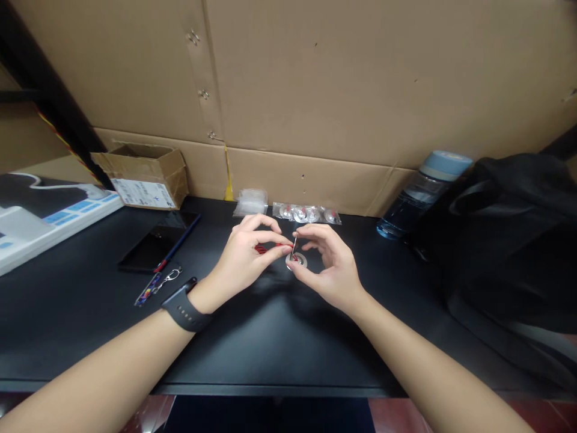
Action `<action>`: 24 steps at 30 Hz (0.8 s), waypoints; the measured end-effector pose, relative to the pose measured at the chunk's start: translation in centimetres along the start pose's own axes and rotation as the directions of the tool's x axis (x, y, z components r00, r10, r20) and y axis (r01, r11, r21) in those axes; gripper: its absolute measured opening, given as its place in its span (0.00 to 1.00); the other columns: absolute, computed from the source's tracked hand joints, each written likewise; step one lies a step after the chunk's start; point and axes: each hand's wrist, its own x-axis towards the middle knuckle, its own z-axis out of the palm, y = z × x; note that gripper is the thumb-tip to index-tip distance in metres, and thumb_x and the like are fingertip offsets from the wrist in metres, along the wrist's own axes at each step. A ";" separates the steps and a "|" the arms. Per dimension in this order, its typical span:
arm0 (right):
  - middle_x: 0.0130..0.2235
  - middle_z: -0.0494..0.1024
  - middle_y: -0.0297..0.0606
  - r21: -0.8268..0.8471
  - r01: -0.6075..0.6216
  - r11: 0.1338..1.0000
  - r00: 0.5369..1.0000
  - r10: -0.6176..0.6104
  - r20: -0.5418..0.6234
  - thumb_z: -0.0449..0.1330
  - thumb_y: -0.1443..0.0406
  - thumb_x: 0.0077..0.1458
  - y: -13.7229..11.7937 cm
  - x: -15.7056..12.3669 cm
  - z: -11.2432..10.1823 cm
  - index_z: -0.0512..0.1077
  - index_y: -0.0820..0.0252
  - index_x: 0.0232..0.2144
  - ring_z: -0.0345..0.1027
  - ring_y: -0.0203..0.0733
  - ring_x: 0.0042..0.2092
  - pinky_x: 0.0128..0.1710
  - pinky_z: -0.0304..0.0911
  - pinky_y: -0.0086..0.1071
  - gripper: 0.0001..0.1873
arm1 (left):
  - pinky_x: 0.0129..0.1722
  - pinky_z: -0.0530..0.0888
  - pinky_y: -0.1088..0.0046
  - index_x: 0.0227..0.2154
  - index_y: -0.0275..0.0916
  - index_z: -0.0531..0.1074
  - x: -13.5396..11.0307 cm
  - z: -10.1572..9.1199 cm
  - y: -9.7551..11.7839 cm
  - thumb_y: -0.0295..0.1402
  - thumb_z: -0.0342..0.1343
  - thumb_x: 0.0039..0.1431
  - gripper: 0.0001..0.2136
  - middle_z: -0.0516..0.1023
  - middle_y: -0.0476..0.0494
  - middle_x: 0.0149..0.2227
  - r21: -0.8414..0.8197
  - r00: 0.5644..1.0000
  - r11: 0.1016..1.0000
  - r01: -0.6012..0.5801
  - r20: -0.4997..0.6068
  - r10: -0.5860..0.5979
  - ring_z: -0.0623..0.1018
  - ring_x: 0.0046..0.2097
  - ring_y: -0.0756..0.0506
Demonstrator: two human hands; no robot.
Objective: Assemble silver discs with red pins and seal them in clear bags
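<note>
My left hand [246, 255] pinches a thin red strand [265, 248] between thumb and forefinger, above the black table [270, 337]. My right hand [327, 264] is closed on a small silver ring-shaped part [296, 260] and a thin metal pin [294, 246] that stands up from it. The two hands meet at the ring, fingertips nearly touching. A black watch [184, 307] sits on my left wrist.
Clear bags of similar silver parts [306, 213] and a bag [250, 201] lie by the cardboard wall. A phone [155, 243], pen and keyring [157, 284] lie at left, beside a cardboard box [144, 174]. A water bottle [421, 192] and black bag [514, 240] stand at right.
</note>
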 end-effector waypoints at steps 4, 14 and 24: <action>0.53 0.73 0.42 0.161 -0.068 0.985 0.998 0.070 -0.008 0.70 0.64 0.54 0.1 -0.1 0.1 0.68 0.51 0.53 0.74 0.47 0.53 0.51 0.75 0.42 0.25 | 0.55 0.69 0.58 0.37 0.48 0.84 -0.1 0.0 0.0 0.39 0.63 0.64 0.05 0.80 0.46 0.46 -0.009 0.999 0.999 -0.035 -0.016 0.035 0.76 0.52 0.40; 0.52 0.74 0.41 0.339 -0.182 0.923 0.983 0.177 0.045 0.74 0.60 0.51 0.5 0.0 0.1 0.69 0.51 0.50 0.74 0.46 0.52 0.48 0.74 0.39 0.27 | 0.54 0.65 0.59 0.37 0.50 0.84 -0.1 -0.3 0.1 0.38 0.63 0.65 0.05 0.84 0.48 0.41 0.063 0.996 0.995 -0.084 -0.035 0.086 0.77 0.54 0.40; 0.53 0.73 0.41 0.372 -0.213 0.904 0.977 0.204 0.063 0.74 0.61 0.50 0.5 0.1 0.1 0.70 0.50 0.50 0.74 0.47 0.52 0.45 0.74 0.37 0.26 | 0.54 0.61 0.58 0.39 0.50 0.83 -0.1 -0.4 0.3 0.37 0.63 0.65 0.05 0.85 0.50 0.41 0.142 0.998 0.988 -0.053 -0.006 0.055 0.77 0.53 0.40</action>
